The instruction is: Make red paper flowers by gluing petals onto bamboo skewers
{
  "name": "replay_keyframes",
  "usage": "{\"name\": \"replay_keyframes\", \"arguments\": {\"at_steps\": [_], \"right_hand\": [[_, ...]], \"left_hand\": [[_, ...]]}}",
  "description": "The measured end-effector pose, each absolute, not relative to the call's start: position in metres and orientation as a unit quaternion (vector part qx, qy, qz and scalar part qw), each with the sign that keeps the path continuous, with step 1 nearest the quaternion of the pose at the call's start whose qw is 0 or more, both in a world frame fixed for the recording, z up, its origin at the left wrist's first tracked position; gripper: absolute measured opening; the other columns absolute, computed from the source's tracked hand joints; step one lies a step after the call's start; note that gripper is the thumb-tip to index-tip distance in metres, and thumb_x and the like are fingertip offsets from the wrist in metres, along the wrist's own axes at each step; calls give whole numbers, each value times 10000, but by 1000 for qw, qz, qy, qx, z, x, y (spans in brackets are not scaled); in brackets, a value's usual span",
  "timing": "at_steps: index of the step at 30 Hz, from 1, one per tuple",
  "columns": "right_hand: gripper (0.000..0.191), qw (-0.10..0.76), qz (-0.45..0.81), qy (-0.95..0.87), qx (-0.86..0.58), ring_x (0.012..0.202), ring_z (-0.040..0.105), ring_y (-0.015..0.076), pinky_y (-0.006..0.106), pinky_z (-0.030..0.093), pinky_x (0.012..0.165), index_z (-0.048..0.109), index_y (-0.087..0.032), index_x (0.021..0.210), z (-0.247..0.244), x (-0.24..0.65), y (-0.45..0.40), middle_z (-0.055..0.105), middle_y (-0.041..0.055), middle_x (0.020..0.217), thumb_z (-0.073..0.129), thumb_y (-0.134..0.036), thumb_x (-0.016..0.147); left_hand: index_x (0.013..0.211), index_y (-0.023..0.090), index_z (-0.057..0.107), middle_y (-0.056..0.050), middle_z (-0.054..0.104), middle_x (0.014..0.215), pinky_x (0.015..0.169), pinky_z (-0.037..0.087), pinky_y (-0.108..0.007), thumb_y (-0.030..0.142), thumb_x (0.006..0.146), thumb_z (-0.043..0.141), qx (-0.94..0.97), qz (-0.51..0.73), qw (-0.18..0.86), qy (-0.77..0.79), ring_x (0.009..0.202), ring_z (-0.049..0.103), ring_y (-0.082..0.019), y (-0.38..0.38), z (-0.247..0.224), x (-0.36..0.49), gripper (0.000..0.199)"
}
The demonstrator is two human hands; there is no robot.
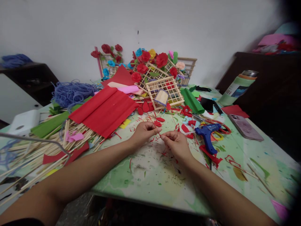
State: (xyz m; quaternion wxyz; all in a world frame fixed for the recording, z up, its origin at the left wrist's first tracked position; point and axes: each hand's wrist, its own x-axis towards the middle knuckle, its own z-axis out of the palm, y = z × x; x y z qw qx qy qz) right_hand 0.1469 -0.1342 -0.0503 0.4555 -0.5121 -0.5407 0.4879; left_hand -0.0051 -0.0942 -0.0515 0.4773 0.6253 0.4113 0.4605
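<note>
My left hand [144,135] is closed in a pinch above the middle of the table, its fingertips pointing right. Close beside it, my right hand [176,143] pinches too, fingertips nearly meeting those of the left. Something thin and red shows between the two hands, too small to make out. Just beyond the fingers lie red paper petals [160,119]. To the right of my right hand rests a blue glue gun [208,135], with orange-handled scissors [226,128] behind it. A large red paper sheet [105,110] lies to the left.
Stick lattices [164,91] with paper flowers stand at the back. Bundled sticks [35,157] and blue cord [72,93] fill the left side. On the right are a phone [245,127], a green bottle [237,88] and green paper [192,101]. Red scraps litter the tabletop [141,185].
</note>
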Motion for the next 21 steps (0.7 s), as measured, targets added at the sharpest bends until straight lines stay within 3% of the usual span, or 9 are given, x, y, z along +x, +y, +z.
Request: {"name": "replay_keyframes", "arguments": {"at_steps": [17, 21], "right_hand": [[261, 436, 418, -605, -518, 427, 350, 79, 217, 275, 423, 618, -149, 636, -49, 146, -138, 454, -38, 456, 584, -396, 712], [267, 436, 414, -593, -535, 417, 343, 78, 219, 265, 417, 596, -153, 618, -48, 147, -136, 443, -38, 453, 582, -406, 705]], "left_hand": [[501, 142, 498, 28, 439, 498, 496, 289, -224, 382, 704, 687, 660, 467, 406, 425, 505, 373, -75, -95, -54, -6, 367], [575, 135, 584, 25, 475, 529, 515, 315, -224, 410, 711, 681, 657, 453, 447, 405, 520, 402, -78, -95, -55, -6, 322]]}}
